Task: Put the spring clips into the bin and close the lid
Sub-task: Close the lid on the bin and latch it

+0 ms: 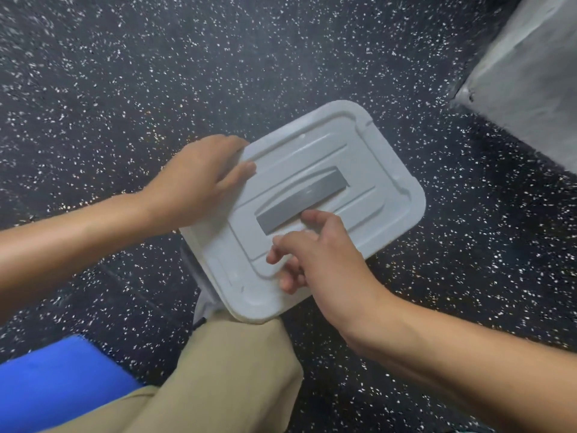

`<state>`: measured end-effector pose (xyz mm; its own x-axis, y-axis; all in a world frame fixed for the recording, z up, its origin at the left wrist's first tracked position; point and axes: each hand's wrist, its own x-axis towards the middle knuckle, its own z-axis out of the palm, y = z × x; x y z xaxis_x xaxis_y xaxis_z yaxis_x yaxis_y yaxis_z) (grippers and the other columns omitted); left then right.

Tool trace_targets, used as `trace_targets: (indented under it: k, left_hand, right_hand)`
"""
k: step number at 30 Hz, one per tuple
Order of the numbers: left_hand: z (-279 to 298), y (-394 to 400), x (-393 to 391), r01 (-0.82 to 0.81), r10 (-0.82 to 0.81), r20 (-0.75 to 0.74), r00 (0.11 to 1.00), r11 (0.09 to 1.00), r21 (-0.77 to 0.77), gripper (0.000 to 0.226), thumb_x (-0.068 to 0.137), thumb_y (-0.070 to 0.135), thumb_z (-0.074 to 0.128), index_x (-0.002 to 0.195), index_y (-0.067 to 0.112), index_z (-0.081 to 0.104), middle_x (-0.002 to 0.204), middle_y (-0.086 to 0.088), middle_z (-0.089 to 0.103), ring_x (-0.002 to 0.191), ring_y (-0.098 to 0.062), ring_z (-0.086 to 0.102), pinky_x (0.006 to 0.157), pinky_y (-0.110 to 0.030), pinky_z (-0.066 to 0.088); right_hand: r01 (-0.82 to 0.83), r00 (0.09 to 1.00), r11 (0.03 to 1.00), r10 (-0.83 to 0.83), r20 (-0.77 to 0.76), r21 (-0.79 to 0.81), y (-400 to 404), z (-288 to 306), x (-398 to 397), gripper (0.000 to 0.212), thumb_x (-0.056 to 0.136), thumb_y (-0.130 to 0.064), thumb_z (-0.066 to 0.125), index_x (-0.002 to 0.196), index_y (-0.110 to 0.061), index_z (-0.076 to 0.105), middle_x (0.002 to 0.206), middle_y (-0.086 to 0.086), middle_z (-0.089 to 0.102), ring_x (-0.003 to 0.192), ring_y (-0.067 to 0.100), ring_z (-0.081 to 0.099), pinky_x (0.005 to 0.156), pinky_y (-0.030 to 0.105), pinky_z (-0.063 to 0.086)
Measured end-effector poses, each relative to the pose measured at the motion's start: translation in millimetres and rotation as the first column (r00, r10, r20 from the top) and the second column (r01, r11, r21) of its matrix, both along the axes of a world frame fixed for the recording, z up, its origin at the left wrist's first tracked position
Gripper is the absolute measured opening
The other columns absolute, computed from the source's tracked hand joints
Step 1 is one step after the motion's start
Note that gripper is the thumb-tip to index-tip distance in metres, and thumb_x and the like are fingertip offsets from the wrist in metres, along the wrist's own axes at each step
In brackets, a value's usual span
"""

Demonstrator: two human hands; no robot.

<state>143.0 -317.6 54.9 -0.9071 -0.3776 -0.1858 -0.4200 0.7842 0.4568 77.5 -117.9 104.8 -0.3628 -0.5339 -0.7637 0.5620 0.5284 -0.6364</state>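
Fingers (246, 167) of left hand (193, 182) clamp the lid (359, 170) edge to steady it on the bin on the floor (125, 73); right hand (315, 251), loosely curled and gripping nothing, hovers by the grey handle (304, 200), likely to press it shut.

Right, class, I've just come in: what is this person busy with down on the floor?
A person is fitting the white lid onto a bin on the dark speckled floor. The left hand grips the lid's far-left edge, and the right hand rests near its grey handle. No spring clips are visible; the lid hides the bin's inside.
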Motion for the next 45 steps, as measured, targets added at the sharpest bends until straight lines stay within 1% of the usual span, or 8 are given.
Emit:
trace_targets:
  k: [9, 12, 15, 20, 25, 29, 36, 45]
  left_hand:
    - [0, -18, 28, -0.061, 0.044, 0.12, 0.992, 0.988, 0.142, 0.046, 0.097, 0.049, 0.051, 0.14, 0.033, 0.049, 0.127, 0.006, 0.064, 0.106, -0.019, 0.059, 0.084, -0.037, 0.045]
    - [3, -17, 41, -0.104, 0.076, 0.174, 0.982, 0.981, 0.162, 0.047, 0.096, 0.051, 0.051, 0.14, 0.035, 0.048, 0.129, 0.008, 0.064, 0.107, -0.019, 0.06, 0.087, -0.042, 0.049]
    - [6, -13, 46, -0.176, 0.138, 0.208, 0.968, 0.969, 0.175, 0.047, 0.095, 0.051, 0.052, 0.139, 0.032, 0.05, 0.121, 0.014, 0.061, 0.1, -0.016, 0.058, 0.081, -0.038, 0.044]
    - [16, 0, 61, -0.4, 0.26, 0.401, 0.879, 0.859, 0.319, 0.045, 0.083, 0.07, 0.055, 0.108, 0.033, 0.056, 0.089, 0.009, 0.069, 0.076, -0.015, 0.063, 0.064, -0.036, 0.046]
    - [21, 19, 72, -0.57, 0.218, 0.53, 0.82, 0.409, 0.713, 0.027, 0.092, 0.028, 0.067, 0.119, 0.032, 0.065, 0.109, 0.008, 0.079, 0.099, -0.014, 0.075, 0.091, -0.042, 0.058]
    - [22, 25, 73, -0.581, 0.281, 0.518, 0.808, 0.523, 0.623, 0.021, 0.089, 0.023, 0.074, 0.108, 0.023, 0.067, 0.081, 0.004, 0.082, 0.064, -0.01, 0.076, 0.063, -0.027, 0.062]
    - [20, 35, 79, -0.675, 0.464, 0.508, 0.726, 0.62, 0.399, 0.115, 0.074, 0.041, 0.084, 0.154, 0.043, 0.001, 0.072, -0.008, 0.078, 0.059, -0.026, 0.076, 0.076, -0.049, 0.061]
    - [30, 48, 73, -0.685, 0.545, 0.445, 0.71, 0.681, 0.258, 0.112, 0.077, 0.039, 0.08, 0.154, 0.041, -0.002, 0.058, -0.001, 0.073, 0.046, -0.021, 0.069, 0.051, -0.036, 0.056]
  right_hand:
    - [-0.193, 0.936, 0.979, 0.203, -0.287, 0.062, 11, 4, -27, 0.032, 0.094, -0.012, 0.057, 0.125, -0.019, 0.057, 0.072, -0.002, 0.073, 0.05, 0.012, 0.053, 0.058, 0.03, 0.048]
    - [-0.24, 0.633, 0.96, 0.265, -0.727, 0.141, 17, -6, -71, 0.023, 0.094, -0.016, 0.058, 0.113, -0.027, 0.064, 0.084, -0.006, 0.072, 0.064, 0.007, 0.055, 0.06, 0.026, 0.045]
    - [-0.151, 0.363, 0.954, 0.297, -0.883, 0.259, 17, -24, -123, 0.027, 0.095, -0.022, 0.057, 0.121, -0.019, 0.059, 0.112, -0.003, 0.061, 0.098, 0.016, 0.057, 0.087, 0.033, 0.048]
    - [-0.279, 0.554, 0.84, 0.537, -0.637, 0.465, 12, -42, -159, 0.052, 0.096, -0.053, 0.052, 0.133, -0.017, 0.059, 0.124, -0.005, 0.063, 0.107, 0.016, 0.059, 0.086, 0.032, 0.044]
    - [-0.333, 0.68, 0.856, 0.509, -0.528, 0.395, 11, -41, -155, 0.046, 0.099, -0.051, 0.049, 0.104, -0.012, 0.074, 0.102, 0.001, 0.076, 0.091, 0.015, 0.069, 0.065, 0.024, 0.045]
    - [-0.339, 0.608, 0.843, 0.535, -0.586, 0.418, 10, -37, -158, 0.043, 0.096, -0.052, 0.055, 0.097, -0.014, 0.076, 0.095, 0.004, 0.077, 0.092, 0.025, 0.071, 0.071, 0.032, 0.051]
    - [-0.347, 0.506, 0.795, 0.605, -0.615, 0.497, 7, -36, -165, 0.042, 0.089, -0.057, 0.061, 0.092, -0.017, 0.074, 0.089, -0.001, 0.076, 0.087, 0.023, 0.07, 0.083, 0.045, 0.056]
    - [-0.364, 0.31, 0.729, 0.682, -0.663, 0.58, 0, -31, -164, 0.046, 0.092, -0.054, 0.058, 0.095, -0.01, 0.073, 0.092, 0.009, 0.074, 0.088, 0.03, 0.066, 0.075, 0.04, 0.052]
